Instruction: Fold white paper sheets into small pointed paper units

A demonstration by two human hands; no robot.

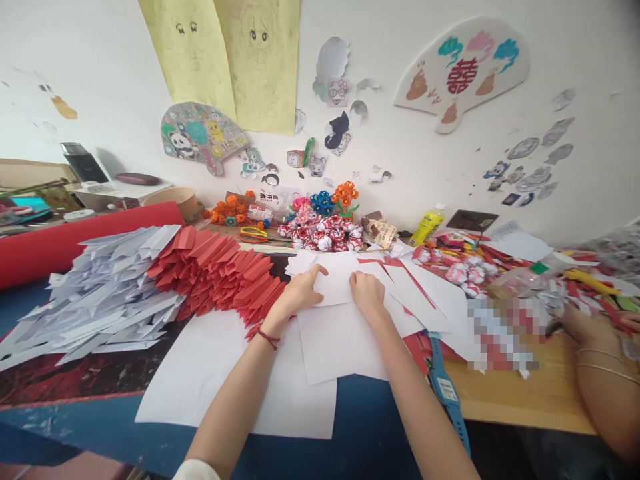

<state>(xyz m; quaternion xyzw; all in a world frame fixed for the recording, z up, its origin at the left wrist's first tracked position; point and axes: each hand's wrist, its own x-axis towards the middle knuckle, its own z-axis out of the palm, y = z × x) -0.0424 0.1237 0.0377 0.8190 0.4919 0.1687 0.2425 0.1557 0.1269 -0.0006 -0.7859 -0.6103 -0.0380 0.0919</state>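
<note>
A small sheet of white paper point(337, 280) lies between my two hands, above larger white sheets point(333, 347) spread over the table. My left hand point(301, 288) has its curled fingers on the left edge of that small sheet, with the thumb and forefinger bent over it. At the right edge, my right hand point(369, 293) is closed, its fingertips pinching the paper. Left of my hands stands a long row of red folded paper pieces point(215, 273). Beyond it is a big heap of white folded strips point(110, 287).
A red roll point(90, 237) lies behind the white strips. Red-and-white paper flowers point(327, 233) and yellow-handled scissors point(253, 233) sit at the back. A blue-strapped watch point(447, 390) lies near my right forearm. Another person's hand point(590, 333) is among scraps at far right.
</note>
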